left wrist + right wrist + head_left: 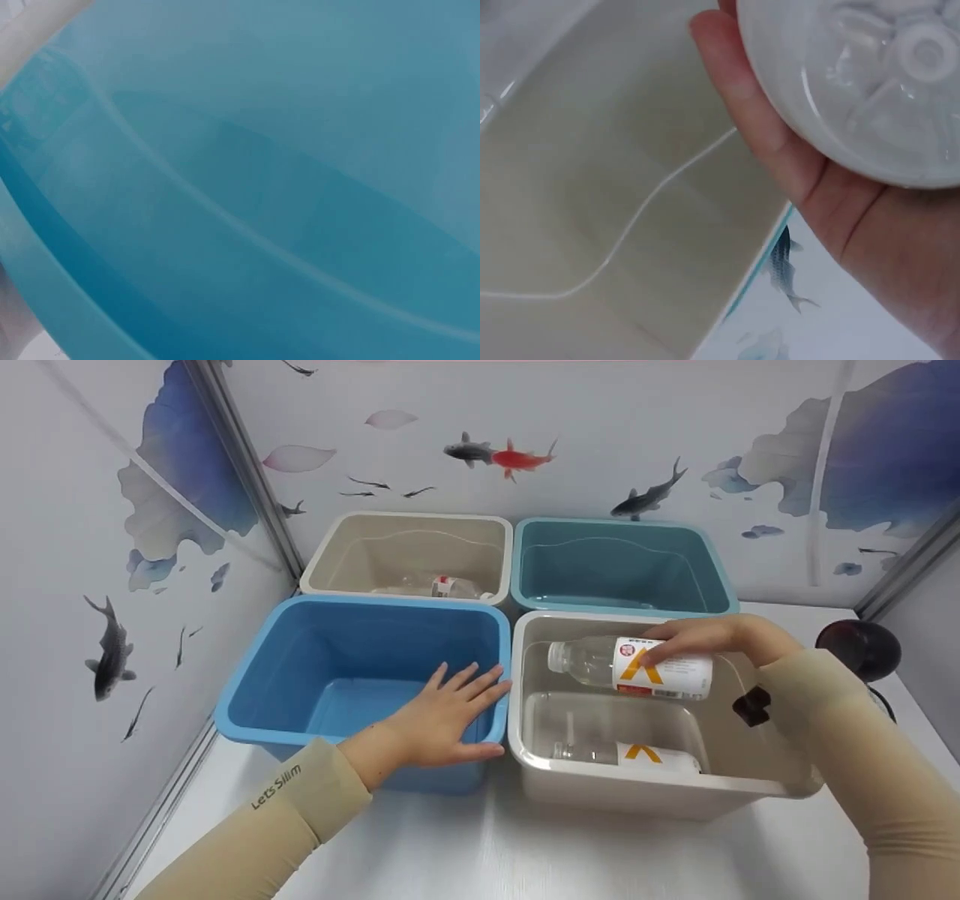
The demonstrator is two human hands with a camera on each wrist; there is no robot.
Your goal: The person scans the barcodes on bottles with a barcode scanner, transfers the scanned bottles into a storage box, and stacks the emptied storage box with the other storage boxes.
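Observation:
My right hand [701, 636] grips a clear plastic bottle [592, 660] with a white label and an orange mark. The bottle lies sideways over the front right beige bin [667, 802], its cap pointing left. In the right wrist view the bottle's base [870, 82] fills the upper right, against the palm [855, 202]. A similar bottle [656, 757] lies inside that bin, partly hidden by the front rim. My left hand [446, 716] is spread flat at the right rim of the blue bin [255, 731], fingers straight. The left wrist view shows the bin's inner wall [225, 195].
Behind stand another beige bin [405, 521], with a clear bottle [454, 587] in it, and a teal bin [615, 529]. A dark rounded object [862, 649] sits at the right. Walls with painted fish enclose the white table [525, 847].

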